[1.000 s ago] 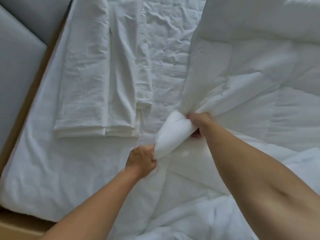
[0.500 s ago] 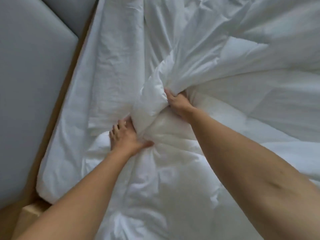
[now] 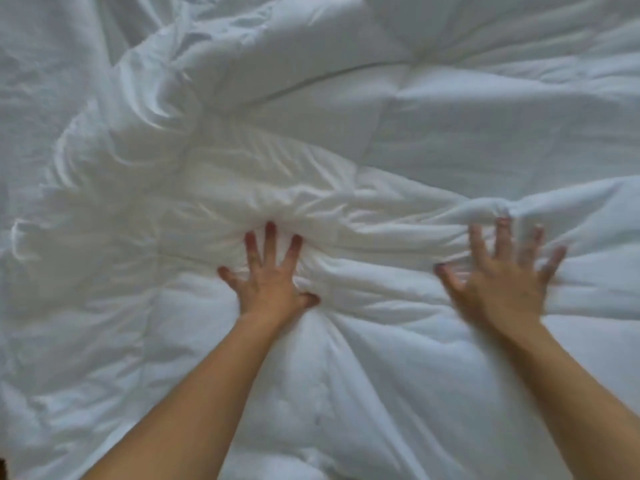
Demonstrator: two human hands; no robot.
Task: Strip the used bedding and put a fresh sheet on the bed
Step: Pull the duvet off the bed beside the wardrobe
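Note:
A white quilted duvet (image 3: pixel 433 126) lies bunched and wrinkled across the whole view, covering the bed. My left hand (image 3: pixel 268 275) lies flat on it near the middle, fingers spread and pressing into the folds. My right hand (image 3: pixel 502 275) is at the right, fingers spread wide over the duvet and blurred by motion. Neither hand grips any cloth. The mattress and the folded sheet are hidden under the duvet.
A thinner wrinkled white sheet (image 3: pixel 38 81) shows at the far left, past the duvet's edge. A small dark patch (image 3: pixel 2 469) sits at the bottom left corner.
Both hands let go of the duvet corner they were gripping and now lie flat on it with spread fingers. The duvet has been pushed left over the folded sheet; the headboard left the view.

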